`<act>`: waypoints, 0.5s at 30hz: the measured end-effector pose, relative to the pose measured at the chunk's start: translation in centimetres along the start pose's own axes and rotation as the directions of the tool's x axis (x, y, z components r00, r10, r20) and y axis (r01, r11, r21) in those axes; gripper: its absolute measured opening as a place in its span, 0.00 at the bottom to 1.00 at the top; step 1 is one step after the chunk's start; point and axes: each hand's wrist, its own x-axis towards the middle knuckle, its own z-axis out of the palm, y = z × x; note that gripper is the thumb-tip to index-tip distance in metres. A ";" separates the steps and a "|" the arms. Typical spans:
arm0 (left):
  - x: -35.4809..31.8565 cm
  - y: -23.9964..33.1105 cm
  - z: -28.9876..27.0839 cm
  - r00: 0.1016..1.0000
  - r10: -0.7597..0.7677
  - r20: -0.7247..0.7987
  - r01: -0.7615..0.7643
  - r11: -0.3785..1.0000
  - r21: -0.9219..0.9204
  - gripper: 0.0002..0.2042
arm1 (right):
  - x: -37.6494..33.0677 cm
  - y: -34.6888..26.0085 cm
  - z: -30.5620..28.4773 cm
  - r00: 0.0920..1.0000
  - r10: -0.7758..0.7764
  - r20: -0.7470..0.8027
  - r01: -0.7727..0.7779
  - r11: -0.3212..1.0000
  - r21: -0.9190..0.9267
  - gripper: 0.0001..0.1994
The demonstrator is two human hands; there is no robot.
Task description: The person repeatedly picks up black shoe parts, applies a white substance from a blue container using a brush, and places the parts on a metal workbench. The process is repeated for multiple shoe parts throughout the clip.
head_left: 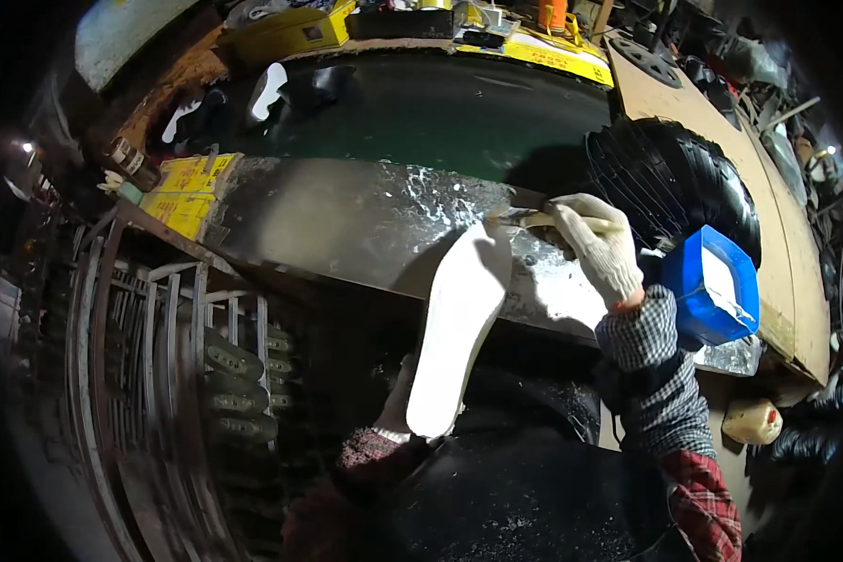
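A long shoe sole (pixel 461 323) with a bright white face slants up from my lap, its wide toe end over the bench edge. My left hand (pixel 398 403), gloved and partly hidden behind the heel end, grips it from the left. Pinched in my gloved right hand (pixel 595 244) is a brush (pixel 536 220). Its bristles are at the toe end of the sole; whether they touch it I cannot tell. To the right of that hand stands a blue tub (pixel 688 290) with white stuff inside.
The metal-topped bench (pixel 328 211) is smeared white. A stack of black, sole-like pieces (pixel 674 178) sits right of my right hand. Two white-faced pieces (pixel 269 92) lie on the dark surface (pixel 421 112) at the back left. A rack (pixel 173 328) holding green shoes (pixel 234 393) stands left.
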 end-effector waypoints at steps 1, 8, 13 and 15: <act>0.0 -0.1 0.3 1.000 0.007 0.000 -0.007 1.000 0.009 0.38 | 0.1 -0.3 0.6 0.997 -0.044 0.062 0.046 0.999 -0.029 0.14; -0.5 -0.8 6.4 0.999 0.035 -0.023 -0.038 0.990 -0.138 0.35 | -5.2 -4.0 3.2 0.816 -0.163 0.555 0.293 0.944 -0.154 0.11; -0.6 -1.5 7.4 0.942 0.303 -0.146 -0.281 0.947 0.152 0.33 | -10.1 -4.9 4.0 0.801 -0.166 0.575 0.229 0.973 -0.038 0.13; -0.1 -2.3 9.4 0.848 0.418 -0.327 -0.348 0.903 0.252 0.32 | -11.0 -3.9 3.4 0.704 -0.327 0.631 0.381 0.923 0.053 0.11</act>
